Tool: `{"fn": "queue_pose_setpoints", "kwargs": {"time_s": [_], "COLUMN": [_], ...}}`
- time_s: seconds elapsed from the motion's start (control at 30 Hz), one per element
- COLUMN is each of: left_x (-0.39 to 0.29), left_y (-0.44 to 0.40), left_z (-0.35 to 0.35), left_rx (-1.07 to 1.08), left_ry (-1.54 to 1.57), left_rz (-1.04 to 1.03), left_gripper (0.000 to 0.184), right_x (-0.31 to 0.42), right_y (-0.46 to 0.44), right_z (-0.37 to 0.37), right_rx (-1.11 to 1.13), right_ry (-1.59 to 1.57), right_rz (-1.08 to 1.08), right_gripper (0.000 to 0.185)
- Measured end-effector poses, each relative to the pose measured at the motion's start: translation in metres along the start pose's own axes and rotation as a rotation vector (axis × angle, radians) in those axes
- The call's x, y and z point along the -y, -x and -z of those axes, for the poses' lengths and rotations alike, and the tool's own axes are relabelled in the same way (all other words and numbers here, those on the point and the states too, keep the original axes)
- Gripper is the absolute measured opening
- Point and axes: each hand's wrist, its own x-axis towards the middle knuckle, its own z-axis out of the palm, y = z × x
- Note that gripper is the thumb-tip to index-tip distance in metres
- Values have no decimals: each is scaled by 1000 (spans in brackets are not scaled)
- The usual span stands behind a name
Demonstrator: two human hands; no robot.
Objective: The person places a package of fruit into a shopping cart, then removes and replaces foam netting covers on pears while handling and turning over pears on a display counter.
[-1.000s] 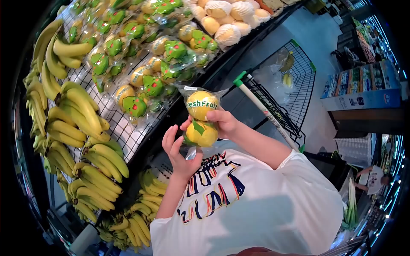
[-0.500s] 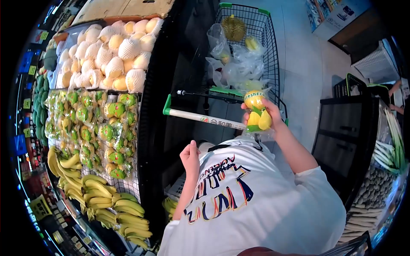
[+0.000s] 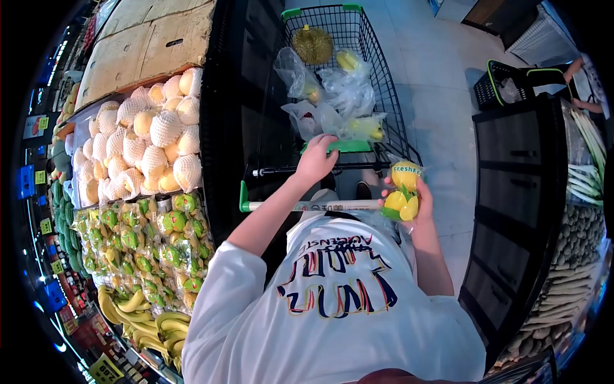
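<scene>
Both hands reach forward of the body: the left hand (image 3: 318,160) curls at the left end of a green strip (image 3: 355,146) on the shopping cart (image 3: 384,80), though from here I cannot tell whether it closes round it; the right hand (image 3: 425,203) pinches a clear bag of yellow fruit (image 3: 401,192) beside the right end of the cart handle (image 3: 345,205). I judge the bag fairly light, its film thin and slippery, the fruit firm yet bruisable, so I favour a hold around the fruit's sides rather than the loose film. Scanning rightward, I see foam-netted fruit (image 3: 153,134), green-printed fruit packs (image 3: 173,221) and bananas (image 3: 169,326); next come the durian (image 3: 313,46) and plastic bags (image 3: 348,93) inside the cart. Its handle crosses between torso and basket, the main obstacle I see. Farther right stand a black cabinet (image 3: 505,185) and spring onions (image 3: 583,150).
</scene>
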Motion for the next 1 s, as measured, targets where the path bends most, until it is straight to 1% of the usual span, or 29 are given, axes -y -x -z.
{"fn": "queue_pose_setpoints", "kwargs": {"time_s": [0.03,0.1,0.17,0.2,0.23,0.3,0.4,0.5,0.53,0.63,0.77,0.8,0.87,0.9,0.93,0.97,1.0], "left_x": [36,82,98,113,130,159,156,167,157,171,201,207,218,224,231,236,245], "left_y": [-17,-51,-80,-91,-100,-118,-145,-178,-186,-209,-246,-259,-272,-277,-280,-282,-285], "left_z": [-17,-36,-21,-18,-16,-8,23,46,59,63,67,71,61,55,47,41,31], "left_rx": [64,191,298,299,242,217,108,175,178,277,303,280,264,245,230,208,206], "left_ry": [-168,-405,-557,-617,-615,-529,-375,-369,-356,-360,-412,-373,-272,-239,-198,-152,-177], "left_rz": [-41,62,131,148,159,250,493,543,599,598,571,600,664,665,671,679,667], "left_gripper": [37,43,47,49,52,53,51,52,59,66,65,58,48,46,45,45,47], "right_x": [-5,-16,-28,-33,-40,-55,-71,-73,-73,-67,-54,-54,-50,-48,-50,-50,-49], "right_y": [2,7,9,9,9,12,18,24,25,18,-11,-20,-32,-34,-36,-34,-35], "right_z": [-11,-30,-45,-50,-59,-65,-56,-53,-55,-56,-63,-61,-63,-69,-77,-76,-74], "right_rx": [-22,-66,-107,-113,-120,-220,-194,-152,-133,-96,-136,-117,-69,-57,-135,-136,-128], "right_ry": [-2,-4,2,22,12,13,-28,-7,-32,-79,-44,-5,-32,-41,-61,-51,-38], "right_rz": [21,66,106,125,142,169,163,152,147,139,105,116,91,77,108,93,79], "right_gripper": [61,60,59,59,59,60,62,63,64,64,65,65,66,66,68,69,70]}}
